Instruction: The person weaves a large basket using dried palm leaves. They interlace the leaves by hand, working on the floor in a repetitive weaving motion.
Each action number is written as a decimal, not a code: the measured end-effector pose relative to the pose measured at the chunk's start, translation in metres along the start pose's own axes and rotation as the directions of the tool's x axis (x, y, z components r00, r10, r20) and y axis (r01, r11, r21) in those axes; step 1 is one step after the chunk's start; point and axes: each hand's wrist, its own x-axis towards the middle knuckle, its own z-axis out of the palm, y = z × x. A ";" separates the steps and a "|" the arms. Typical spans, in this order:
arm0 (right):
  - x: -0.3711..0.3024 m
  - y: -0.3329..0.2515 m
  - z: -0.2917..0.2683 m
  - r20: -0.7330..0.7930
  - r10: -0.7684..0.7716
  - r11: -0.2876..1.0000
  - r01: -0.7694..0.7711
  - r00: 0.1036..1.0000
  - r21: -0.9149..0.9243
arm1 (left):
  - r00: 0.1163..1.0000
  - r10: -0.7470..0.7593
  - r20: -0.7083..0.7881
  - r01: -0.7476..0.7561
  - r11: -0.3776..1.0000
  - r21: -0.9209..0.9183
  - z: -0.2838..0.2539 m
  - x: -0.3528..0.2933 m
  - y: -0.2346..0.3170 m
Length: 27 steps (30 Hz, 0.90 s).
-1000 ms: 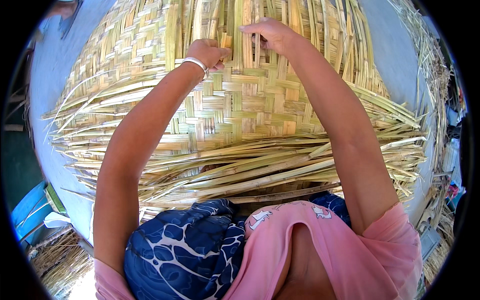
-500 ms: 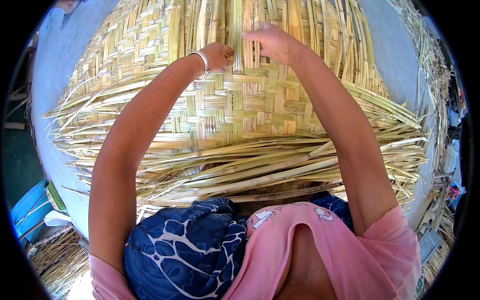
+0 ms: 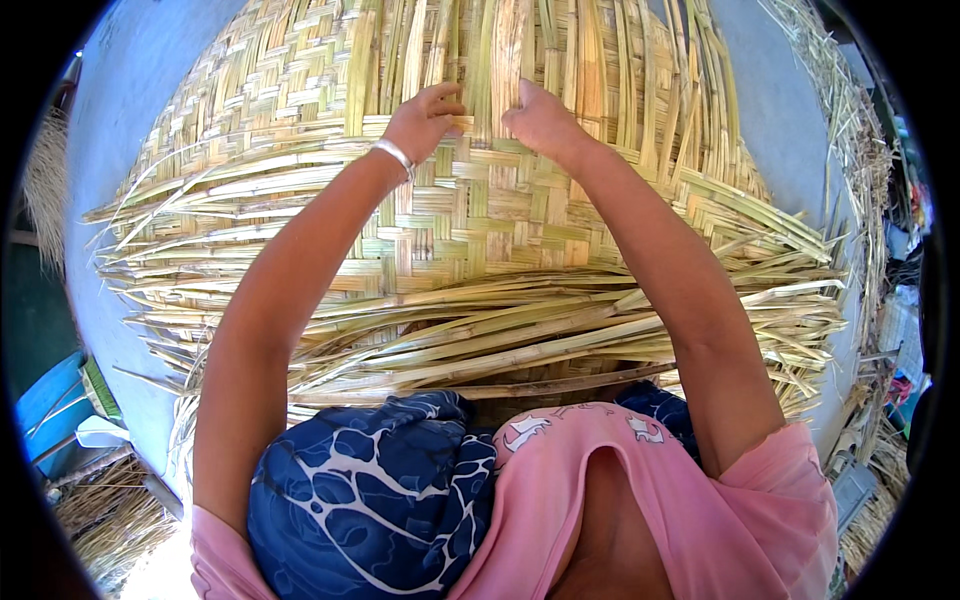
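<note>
Straw-coloured woven mat (image 3: pixel 470 230) spreads flat on the grey floor (image 3: pixel 150 90), both hands working its far edge.

Left hand (image 3: pixel 420 118) pinches one upright strip (image 3: pixel 478 70), fingers closed on it; right hand (image 3: pixel 540 118) presses beside, fingers together. Best keep that strip snug against the weave. Loose ends fringe every side; bare floor lies beyond.

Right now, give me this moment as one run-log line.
left hand: pinching upright strips at weave edge | right hand: fingers on neighbouring strip | woven mat: flat on ground, loose strips near person
</note>
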 end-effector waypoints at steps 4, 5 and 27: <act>-0.007 -0.011 -0.003 0.013 0.085 0.996 -0.084 0.996 -0.022 | 0.893 0.444 0.068 -0.330 0.544 0.771 0.006 -0.028 -0.023; -0.010 -0.012 -0.002 -0.008 0.063 0.997 -0.063 0.998 -0.033 | 0.889 0.446 0.108 -0.306 0.400 0.864 0.009 -0.032 -0.020; -0.046 0.006 0.089 0.109 -0.505 0.562 0.422 0.856 -0.711 | 0.891 0.378 -0.250 0.191 0.187 0.964 -0.089 -0.041 -0.024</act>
